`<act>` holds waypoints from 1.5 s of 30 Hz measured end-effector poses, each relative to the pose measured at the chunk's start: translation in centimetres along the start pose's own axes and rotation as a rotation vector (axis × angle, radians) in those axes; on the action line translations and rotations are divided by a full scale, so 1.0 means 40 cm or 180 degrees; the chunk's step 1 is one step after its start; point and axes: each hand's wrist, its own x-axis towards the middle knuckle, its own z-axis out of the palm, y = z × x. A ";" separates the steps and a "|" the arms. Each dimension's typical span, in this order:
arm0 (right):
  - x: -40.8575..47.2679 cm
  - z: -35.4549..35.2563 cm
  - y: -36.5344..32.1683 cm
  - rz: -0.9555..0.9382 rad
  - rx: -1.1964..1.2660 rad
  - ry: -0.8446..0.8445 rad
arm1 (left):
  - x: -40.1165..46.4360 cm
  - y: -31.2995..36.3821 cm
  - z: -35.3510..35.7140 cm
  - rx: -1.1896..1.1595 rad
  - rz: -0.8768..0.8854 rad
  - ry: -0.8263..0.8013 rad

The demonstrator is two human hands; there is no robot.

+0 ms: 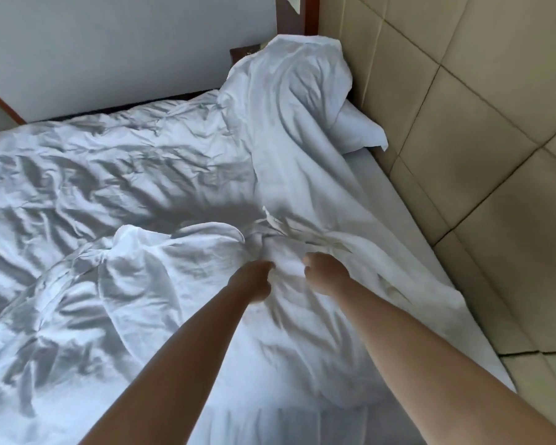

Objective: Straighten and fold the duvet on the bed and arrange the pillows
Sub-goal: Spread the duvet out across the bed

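Overhead, the head view looks down on a bed whose white duvet [116, 194] lies crumpled across nearly the whole mattress [408, 216], of which only a bare strip shows along the right edge. One ridge of duvet runs up and drapes over a single visible pillow [357, 130], hiding all but its lower right corner; the pillow leans against the padded beige headboard [482, 130]. Two bare forearms reach in from below. Left hand [254, 282] and right hand [326, 273] sit close together, each with fingers curled into a bunched fold of duvet between them, gripping it. A dark wooden post [312, 14] stands at the far corner, a pale wall [126, 49] runs behind the bed, and a wooden trim strip [4, 102] crosses the left edge
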 end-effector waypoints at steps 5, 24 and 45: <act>0.142 -0.012 0.036 -0.0271 -0.0171 -0.0108 | 0.103 0.024 0.015 -0.0119 -0.0248 -0.0171; 0.386 0.083 0.070 0.0230 0.0922 -0.0779 | 0.430 -0.022 0.029 -0.0433 -0.1056 0.1006; 0.467 -0.210 0.194 0.1163 0.0873 0.0178 | 0.514 0.064 -0.127 -0.0747 -0.0569 0.0813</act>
